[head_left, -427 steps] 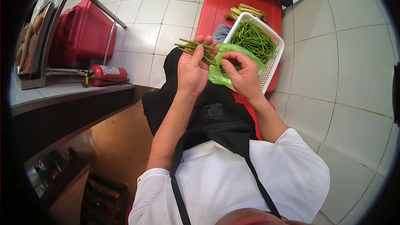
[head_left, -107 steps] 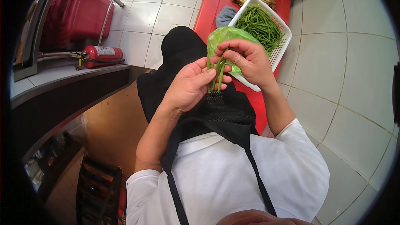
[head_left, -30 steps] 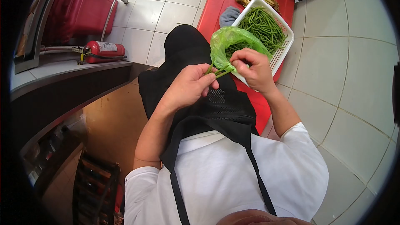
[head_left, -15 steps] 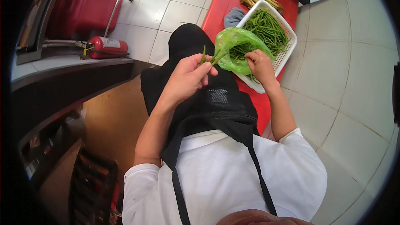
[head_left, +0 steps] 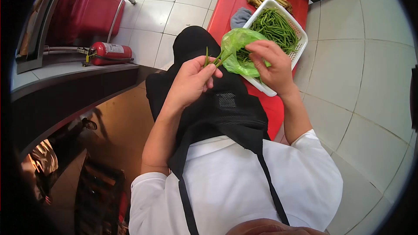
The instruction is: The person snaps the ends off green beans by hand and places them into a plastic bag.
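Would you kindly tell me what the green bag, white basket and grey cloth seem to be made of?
Green bag: apparently thin, glossy plastic film, being translucent and crinkled. White basket: probably rigid moulded plastic, given its perforated wall. Grey cloth: likely soft, matte fabric, bunched up.

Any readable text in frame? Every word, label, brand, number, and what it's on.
None legible.
White label on the red fire extinguisher: print too small and blurred to read.
Pale speckled patch on the black apron: can't tell whether it holds any lettering.
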Demonstrator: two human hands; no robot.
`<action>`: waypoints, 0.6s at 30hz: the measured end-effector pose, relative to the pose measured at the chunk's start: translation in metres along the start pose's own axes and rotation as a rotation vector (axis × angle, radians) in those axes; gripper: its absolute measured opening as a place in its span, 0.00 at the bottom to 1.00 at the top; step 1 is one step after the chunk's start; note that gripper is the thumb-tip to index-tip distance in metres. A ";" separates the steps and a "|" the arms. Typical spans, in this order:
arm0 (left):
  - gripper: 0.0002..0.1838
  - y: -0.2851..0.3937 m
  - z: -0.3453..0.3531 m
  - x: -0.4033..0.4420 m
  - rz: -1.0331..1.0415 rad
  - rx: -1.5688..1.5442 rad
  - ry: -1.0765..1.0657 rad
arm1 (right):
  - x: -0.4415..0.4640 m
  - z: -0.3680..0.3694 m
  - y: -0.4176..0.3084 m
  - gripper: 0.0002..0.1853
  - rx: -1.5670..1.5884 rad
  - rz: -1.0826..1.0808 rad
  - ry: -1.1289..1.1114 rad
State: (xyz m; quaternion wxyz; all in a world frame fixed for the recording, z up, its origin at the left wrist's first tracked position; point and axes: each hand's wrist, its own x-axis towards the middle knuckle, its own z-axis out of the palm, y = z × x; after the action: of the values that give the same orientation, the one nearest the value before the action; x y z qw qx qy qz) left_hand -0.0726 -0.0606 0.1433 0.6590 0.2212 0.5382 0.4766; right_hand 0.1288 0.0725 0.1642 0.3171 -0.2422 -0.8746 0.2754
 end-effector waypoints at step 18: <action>0.11 -0.001 -0.002 -0.005 0.051 0.062 -0.066 | 0.000 0.032 -0.008 0.08 0.008 -0.066 -0.128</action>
State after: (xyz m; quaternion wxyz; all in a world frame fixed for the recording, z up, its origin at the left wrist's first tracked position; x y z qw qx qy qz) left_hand -0.0734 -0.0658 0.1441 0.6569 0.2708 0.5247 0.4689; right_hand 0.1045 0.0563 0.1482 0.2706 -0.1938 -0.8995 0.2831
